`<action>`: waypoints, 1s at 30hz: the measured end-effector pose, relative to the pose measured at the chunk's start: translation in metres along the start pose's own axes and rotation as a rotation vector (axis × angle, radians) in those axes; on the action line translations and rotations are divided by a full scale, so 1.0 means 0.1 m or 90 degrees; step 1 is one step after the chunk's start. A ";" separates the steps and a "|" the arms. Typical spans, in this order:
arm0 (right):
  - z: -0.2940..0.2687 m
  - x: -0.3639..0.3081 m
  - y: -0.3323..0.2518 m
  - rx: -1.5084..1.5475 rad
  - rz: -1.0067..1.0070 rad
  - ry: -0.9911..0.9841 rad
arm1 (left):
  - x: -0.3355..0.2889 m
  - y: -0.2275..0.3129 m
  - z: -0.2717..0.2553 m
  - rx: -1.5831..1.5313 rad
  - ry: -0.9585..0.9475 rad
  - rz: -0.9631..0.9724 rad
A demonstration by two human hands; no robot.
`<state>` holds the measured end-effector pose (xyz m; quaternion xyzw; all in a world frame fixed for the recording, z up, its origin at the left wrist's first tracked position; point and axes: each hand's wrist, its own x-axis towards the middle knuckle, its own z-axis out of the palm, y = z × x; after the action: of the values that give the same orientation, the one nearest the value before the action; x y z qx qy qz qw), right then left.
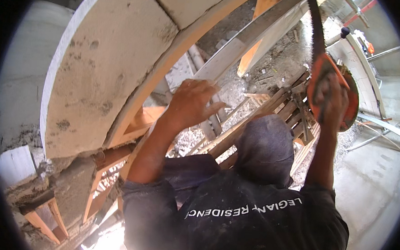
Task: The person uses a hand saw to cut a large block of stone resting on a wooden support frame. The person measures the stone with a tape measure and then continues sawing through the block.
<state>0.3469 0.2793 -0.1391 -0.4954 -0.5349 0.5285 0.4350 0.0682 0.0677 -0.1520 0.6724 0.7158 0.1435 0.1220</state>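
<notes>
My right hand point(331, 98) is closed round the orange handle of a handsaw point(317, 34). Its dark toothed blade points up toward the top edge of the view. My left hand point(194, 100) is at the near end of a long pale board point(221, 58), fingers bent and thumb stretched apart. Whether its fingertips touch the board is hard to tell. To the left of that hand rises a large curved, plaster-like panel point(108, 66) with a wooden edge. Below my hands are my black shirt point(248, 231) and a bent knee in grey cloth point(267, 144).
Wooden slats point(300, 114) and debris lie below my hands. Timber framing point(94, 194) is at the lower left. Another curved panel point(363, 72) and metal poles point(369, 140) stand at the right, beside a grey wall point(368, 192).
</notes>
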 end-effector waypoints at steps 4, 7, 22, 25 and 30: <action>-0.60 -0.68 -0.06 -0.105 0.034 -0.015 | -0.28 -0.44 0.19 0.052 -0.051 -0.127; -0.94 -1.05 -0.24 -0.183 0.012 -0.086 | -0.44 -0.72 0.42 0.077 -0.033 -0.231; 1.12 0.01 0.10 -0.655 -0.465 -0.631 | -0.76 -1.05 0.38 -0.100 -0.025 -0.347; 1.93 0.04 0.41 -0.613 -0.582 -0.681 | -0.75 -1.00 0.29 -0.098 -0.020 -0.372; 2.89 -0.25 0.78 -0.714 -0.529 -0.745 | -0.81 -1.00 0.27 -0.093 -0.021 -0.397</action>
<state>0.0701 0.2123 -0.2337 -0.0543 -0.9843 0.1589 -0.0550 -0.0089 -0.0172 -0.2150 0.4123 0.8731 0.1395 0.2195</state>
